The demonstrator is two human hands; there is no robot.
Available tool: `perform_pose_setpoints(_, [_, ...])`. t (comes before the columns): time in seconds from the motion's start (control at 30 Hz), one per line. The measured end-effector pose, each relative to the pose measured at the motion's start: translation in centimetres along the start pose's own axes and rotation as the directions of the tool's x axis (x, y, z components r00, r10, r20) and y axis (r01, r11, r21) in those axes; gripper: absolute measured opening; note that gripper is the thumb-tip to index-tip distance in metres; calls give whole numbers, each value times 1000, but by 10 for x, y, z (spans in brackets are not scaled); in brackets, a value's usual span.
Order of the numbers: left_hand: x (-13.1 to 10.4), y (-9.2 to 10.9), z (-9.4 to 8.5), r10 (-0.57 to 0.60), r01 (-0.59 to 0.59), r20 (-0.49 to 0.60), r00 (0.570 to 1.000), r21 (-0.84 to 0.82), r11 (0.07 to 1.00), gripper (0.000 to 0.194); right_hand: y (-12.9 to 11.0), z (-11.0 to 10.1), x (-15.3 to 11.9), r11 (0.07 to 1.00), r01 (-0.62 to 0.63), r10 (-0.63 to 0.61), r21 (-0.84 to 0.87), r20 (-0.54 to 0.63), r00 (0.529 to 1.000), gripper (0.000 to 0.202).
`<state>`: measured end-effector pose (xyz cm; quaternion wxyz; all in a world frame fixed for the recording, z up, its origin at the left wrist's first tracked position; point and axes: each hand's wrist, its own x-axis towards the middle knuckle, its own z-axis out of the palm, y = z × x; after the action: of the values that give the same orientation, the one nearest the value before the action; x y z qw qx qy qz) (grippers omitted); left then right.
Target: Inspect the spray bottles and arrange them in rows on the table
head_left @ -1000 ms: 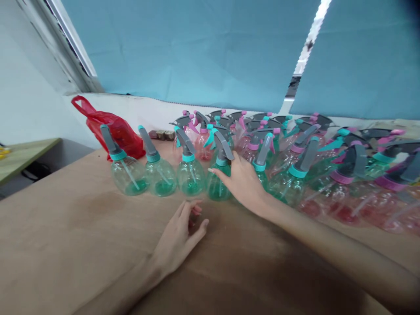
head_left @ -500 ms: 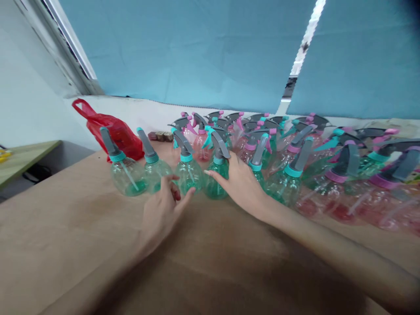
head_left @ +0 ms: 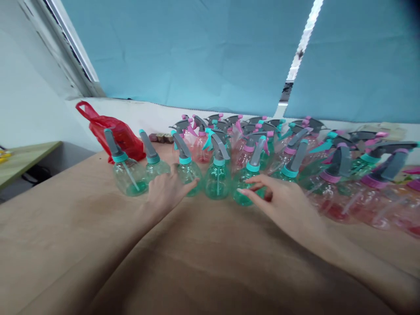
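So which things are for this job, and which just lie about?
Seemingly in the job:
left hand, right hand
round clear green plastic spray bottles near them
perhaps round clear pink spray bottles

Seemingly just lying about:
crumpled red plastic bag
small dark blocks by the wall

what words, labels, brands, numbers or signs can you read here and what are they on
No text is readable anywhere in view.
Spray bottles: no lettering can be made out.
Red bag: no lettering can be made out.
Small dark items beside the bag: too small and blurred to read.
Pale strip at the back: dark marks, too blurred to tell if they are writing.
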<state>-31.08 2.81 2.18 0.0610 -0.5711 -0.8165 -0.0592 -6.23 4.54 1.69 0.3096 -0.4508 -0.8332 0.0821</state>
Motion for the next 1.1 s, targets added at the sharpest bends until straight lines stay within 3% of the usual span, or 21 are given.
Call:
perform_pose_setpoints(0.17, [2,-1,-4,10,-10,23,1000,4,1000,73,19,-12,-8,992,-69,60,-110,-77,995,31])
perform_pose_setpoints(0.4, [4,-5,-1,43,-43,45,998,-5,999,86,23,6,6,987,-122,110,-105,-119,987,59])
perform_pose_setpoints(0.53, [-11,-7,-7,31,-32,45,999,28,999,86,20,17,19,977,-188,182,-98,-67,981,63])
perform_pose_setpoints(0.7, [-45,-4,-26,44,-47,43,998,55,997,66,19,22,29,965,-229,226,-130,-33,974,53])
perform_pose_setpoints(0.83, [-66,3,-32,141,-142,85,986,5,990,52,18,17,26,965,-233,235,-118,9,972,48])
perform_pose_setpoints(1.0, [-76,19,-8,368,-338,115,923,-219,916,44,17,-1,6,988,-151,152,-21,121,981,48])
perform_pose_setpoints(1.1, [-80,33,9,489,-468,-10,872,-308,828,57,18,-20,-12,993,-62,37,103,222,974,48])
